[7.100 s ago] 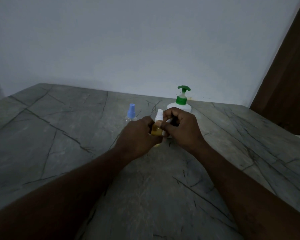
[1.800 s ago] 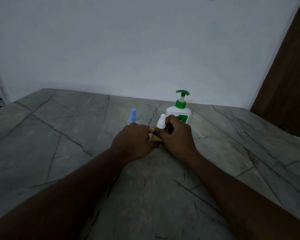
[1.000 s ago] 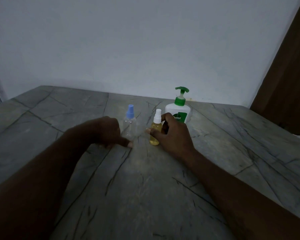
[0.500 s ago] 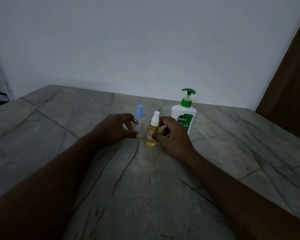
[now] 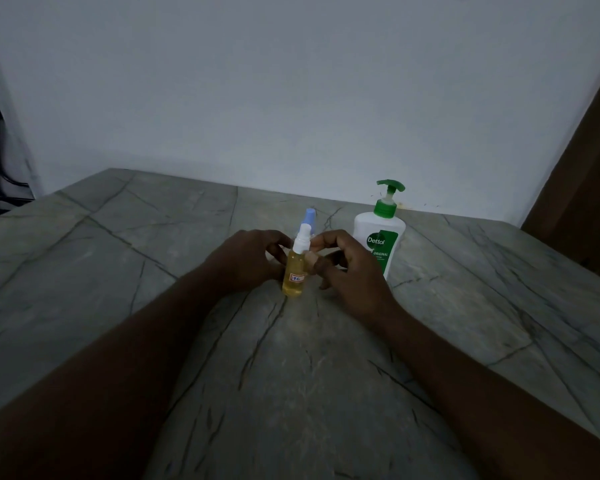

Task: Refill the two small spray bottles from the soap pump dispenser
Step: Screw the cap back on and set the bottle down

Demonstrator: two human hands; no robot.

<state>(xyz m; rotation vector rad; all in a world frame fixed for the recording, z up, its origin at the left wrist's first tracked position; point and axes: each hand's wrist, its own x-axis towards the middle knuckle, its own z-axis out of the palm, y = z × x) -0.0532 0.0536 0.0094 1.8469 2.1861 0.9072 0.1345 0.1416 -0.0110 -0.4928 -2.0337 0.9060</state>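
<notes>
Head view: both bare forearms reach forward over the stone-look table (image 5: 291,382), a matt grey slab crossed by dark, thin veins. The left hand (image 5: 246,263) lies knuckles up, its fingers curled inward toward the two small bottles. The right hand (image 5: 355,275) mirrors it from the other side, fingers bent and fingertips close against the bottles. Whether either hand actually grips a bottle cannot be told, since the contact is hidden.

Between the hands stands the white-capped spray bottle (image 5: 294,277), upright on the table. It is a slim clear cylinder filled with yellow liquid, with a small handwritten label low on its side. Directly behind it only the pale blue cap of the blue-capped spray bottle (image 5: 309,215) shows; its body is hidden.

Just to the right of the right hand stands the Dettol soap pump dispenser (image 5: 378,237), upright, a glossy white plastic bottle with rounded shoulders, a green label and a green pump head. Behind is a plain white wall (image 5: 291,81), with a brown door (image 5: 586,202) at the right edge.
</notes>
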